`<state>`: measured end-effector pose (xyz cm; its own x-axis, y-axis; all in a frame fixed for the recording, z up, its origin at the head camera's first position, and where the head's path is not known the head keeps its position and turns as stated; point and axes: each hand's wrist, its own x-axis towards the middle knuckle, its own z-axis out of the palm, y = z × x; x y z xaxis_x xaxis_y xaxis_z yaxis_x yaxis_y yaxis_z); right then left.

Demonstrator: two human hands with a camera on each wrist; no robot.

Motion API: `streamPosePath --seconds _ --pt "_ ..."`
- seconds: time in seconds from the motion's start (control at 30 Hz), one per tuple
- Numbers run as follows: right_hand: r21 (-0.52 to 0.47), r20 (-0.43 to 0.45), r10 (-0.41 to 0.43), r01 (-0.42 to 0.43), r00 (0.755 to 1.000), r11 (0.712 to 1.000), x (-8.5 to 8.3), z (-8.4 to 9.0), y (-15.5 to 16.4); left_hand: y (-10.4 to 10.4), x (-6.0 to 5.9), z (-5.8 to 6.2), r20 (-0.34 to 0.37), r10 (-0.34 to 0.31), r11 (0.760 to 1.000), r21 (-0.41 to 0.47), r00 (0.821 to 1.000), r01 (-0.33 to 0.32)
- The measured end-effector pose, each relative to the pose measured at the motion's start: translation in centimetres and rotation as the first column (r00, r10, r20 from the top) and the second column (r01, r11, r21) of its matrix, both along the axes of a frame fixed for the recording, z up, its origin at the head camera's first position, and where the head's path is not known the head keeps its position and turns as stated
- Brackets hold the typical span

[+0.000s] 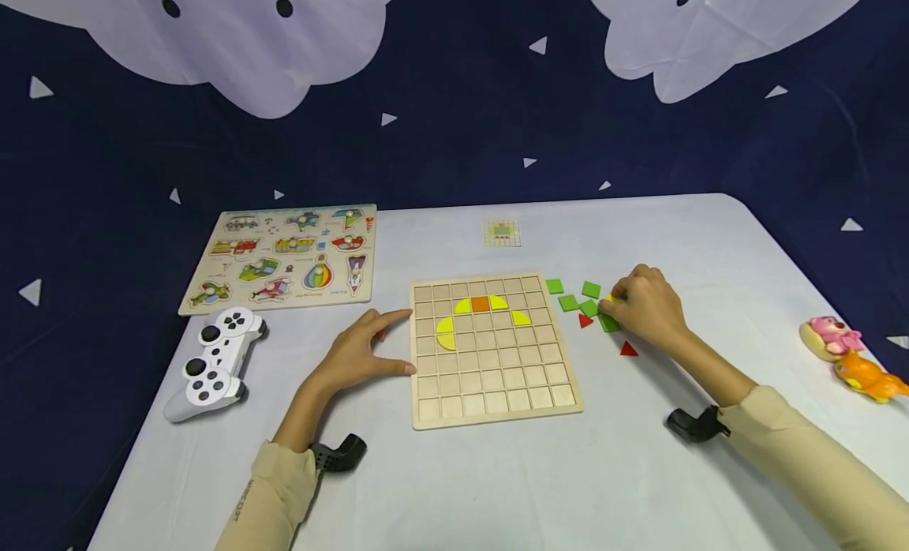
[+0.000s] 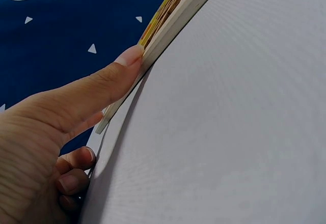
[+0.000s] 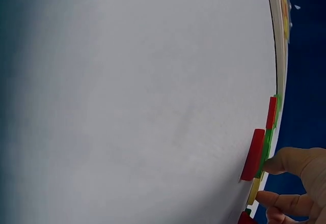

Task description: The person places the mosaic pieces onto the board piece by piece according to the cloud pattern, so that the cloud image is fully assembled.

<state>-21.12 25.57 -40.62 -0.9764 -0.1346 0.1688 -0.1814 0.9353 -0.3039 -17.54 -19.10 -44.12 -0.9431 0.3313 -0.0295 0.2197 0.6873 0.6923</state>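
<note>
A wooden grid board (image 1: 497, 393) lies in the middle of the white table (image 1: 497, 488), with yellow curved pieces (image 1: 446, 334) and an orange square (image 1: 480, 303) set in its upper rows. My left hand (image 1: 401, 339) rests at the board's left edge, its thumb (image 2: 122, 63) pressed against the board's side (image 2: 168, 30). Right of the board lie loose green squares (image 1: 568, 302) and red triangles (image 1: 628, 348). My right hand (image 1: 615, 305) is bent over them, fingertips (image 3: 285, 163) pinching a small yellow piece (image 3: 253, 191) beside a red piece (image 3: 253, 155).
A vehicle peg puzzle (image 1: 284, 255) and a white game controller (image 1: 213, 361) lie at the left. A small pattern card (image 1: 502, 232) sits behind the board. A pink toy (image 1: 831, 335) and an orange toy (image 1: 866, 377) stand at the right edge.
</note>
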Motion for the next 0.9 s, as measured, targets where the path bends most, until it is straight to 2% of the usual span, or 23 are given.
streamPosePath --seconds 0.23,0.43,0.73,0.9 --pt "-0.042 0.045 0.059 -0.057 0.997 0.997 -0.1 0.0 0.7 0.0 0.0 0.0 -0.003 -0.001 1.0 -0.007 1.0 0.001" --pt "-0.045 -0.007 0.156 -0.157 0.988 0.987 -0.1 -0.2 1.3 0.0 0.0 0.1 -0.003 0.001 1.0 -0.007 1.0 -0.001" --pt "-0.044 -0.063 0.234 -0.237 0.97 0.971 0.1 -0.1 1.0 0.0 0.0 0.1 -0.001 -0.002 1.0 -0.002 1.0 0.002" --pt "-0.054 -0.084 0.309 -0.314 0.947 0.948 0.4 -0.1 0.0 0.0 0.0 0.1 -0.001 0.0 1.0 0.0 1.0 0.0"
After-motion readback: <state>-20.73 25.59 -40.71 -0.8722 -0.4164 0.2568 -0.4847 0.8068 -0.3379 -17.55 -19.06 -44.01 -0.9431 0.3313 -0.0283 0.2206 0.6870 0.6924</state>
